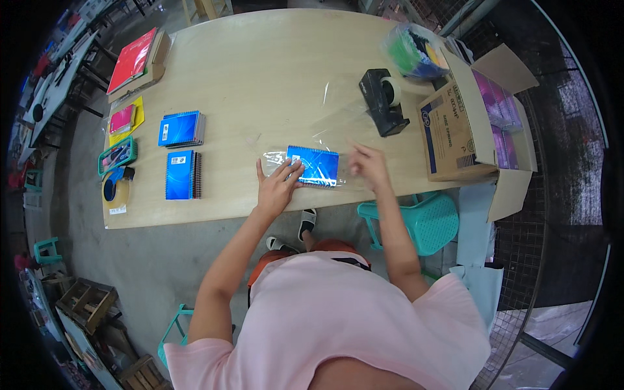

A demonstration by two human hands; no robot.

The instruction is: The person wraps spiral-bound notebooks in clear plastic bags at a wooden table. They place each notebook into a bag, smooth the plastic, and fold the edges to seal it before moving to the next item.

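A blue spiral-bound notebook [318, 164] lies on the table in front of me, in a clear plastic sleeve [274, 158] that sticks out at its left. My left hand [278, 188] is open, its spread fingertips resting on the notebook's left part. Just off the notebook's right edge is my right hand [369, 168], with its fingers curled and the index finger bent toward the notebook. Whether a small thing sits between those fingertips is too blurred to tell. Beyond the right hand stands a black tape dispenser [379, 104]. More clear plastic [331, 127] lies between it and the notebook.
Two blue notebook stacks [179, 129] [180, 175] sit to the left. Past them are a teal basket [118, 156], a tape roll [116, 188] and red books [133, 60]. An open carton [455, 130] and a bag [416, 52] stand right; a green stool [432, 224] is below the edge.
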